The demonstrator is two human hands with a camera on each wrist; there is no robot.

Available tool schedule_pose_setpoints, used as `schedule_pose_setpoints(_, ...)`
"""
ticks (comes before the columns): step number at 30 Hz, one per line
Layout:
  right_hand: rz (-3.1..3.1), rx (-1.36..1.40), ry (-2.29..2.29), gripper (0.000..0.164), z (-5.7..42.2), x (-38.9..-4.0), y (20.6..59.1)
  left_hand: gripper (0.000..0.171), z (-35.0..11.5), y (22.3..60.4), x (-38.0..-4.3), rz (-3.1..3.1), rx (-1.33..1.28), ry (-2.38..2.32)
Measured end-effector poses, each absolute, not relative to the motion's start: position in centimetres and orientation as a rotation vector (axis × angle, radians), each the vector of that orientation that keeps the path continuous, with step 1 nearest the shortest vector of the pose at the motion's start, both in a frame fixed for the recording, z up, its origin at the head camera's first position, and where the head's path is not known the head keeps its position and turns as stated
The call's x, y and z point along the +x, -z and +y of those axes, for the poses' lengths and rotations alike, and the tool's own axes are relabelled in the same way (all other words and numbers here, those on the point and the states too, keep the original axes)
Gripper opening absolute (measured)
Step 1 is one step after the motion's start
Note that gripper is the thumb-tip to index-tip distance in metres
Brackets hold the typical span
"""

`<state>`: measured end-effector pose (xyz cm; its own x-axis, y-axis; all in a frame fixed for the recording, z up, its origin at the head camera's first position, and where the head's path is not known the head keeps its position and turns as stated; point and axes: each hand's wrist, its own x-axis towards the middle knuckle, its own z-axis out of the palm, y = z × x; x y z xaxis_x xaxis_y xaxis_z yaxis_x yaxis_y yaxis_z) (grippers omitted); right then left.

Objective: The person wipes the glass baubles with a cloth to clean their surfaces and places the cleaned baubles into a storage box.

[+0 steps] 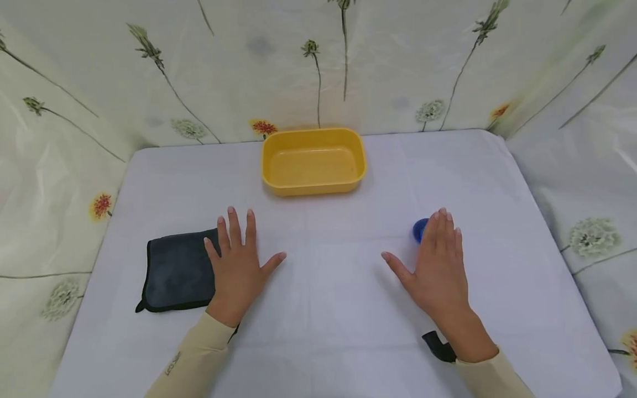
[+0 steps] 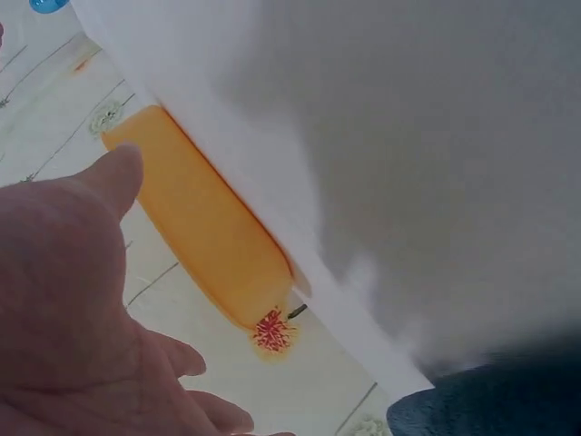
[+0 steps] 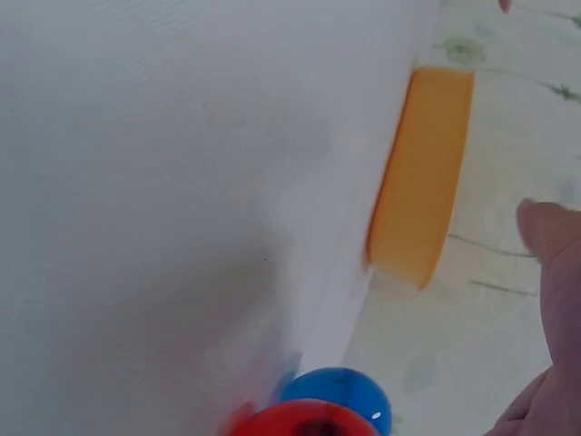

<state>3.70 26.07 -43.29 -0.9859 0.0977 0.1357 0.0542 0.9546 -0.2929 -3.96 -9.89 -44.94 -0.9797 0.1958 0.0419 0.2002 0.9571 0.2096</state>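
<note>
My left hand [image 1: 236,271] is spread flat, palm down, above the right part of a dark grey-blue cloth item with black edging [image 1: 181,271]; it holds nothing. My right hand [image 1: 440,271] hovers with fingers straight together and thumb apart, also holding nothing. A round blue object [image 1: 419,229] peeks out beside its fingers, mostly hidden by the hand. In the right wrist view, a round red object [image 3: 290,416] shows in front of the blue one [image 3: 340,386]; their kinds cannot be told. The red one is hidden in the head view.
A yellow rectangular tray [image 1: 313,188] stands at the back middle of the white-covered table [image 1: 318,309]. Behind and beside the table hangs a flower-printed curtain [image 1: 388,66]. Something black [image 1: 439,348] shows beside the right wrist.
</note>
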Motion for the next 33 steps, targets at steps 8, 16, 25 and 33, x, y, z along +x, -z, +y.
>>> schedule_pose_setpoints(8, -2.911, -0.296, -0.440, 0.103, 28.2, 5.4, 44.4, 0.112, -11.9, 45.6, -3.8, -3.163, -0.133, 0.407)
schedule_pose_setpoints(16, -2.944, -0.396, -0.447, 0.097, 29.0, 6.1, 44.9, 0.113, -13.2, 45.6, -3.8, -3.252, 0.033, 0.370)
schedule_pose_setpoints(25, -2.933, -0.462, -0.461, 0.084, 30.4, 7.2, 45.4, 0.082, -12.8, 46.8, -4.8, -3.290, -0.053, 0.181)
schedule_pose_setpoints(33, -2.979, -0.454, -0.458, 0.074, 28.9, 6.1, 46.0, 0.061, -14.1, 46.7, -4.4, -3.220, -0.048, -0.160)
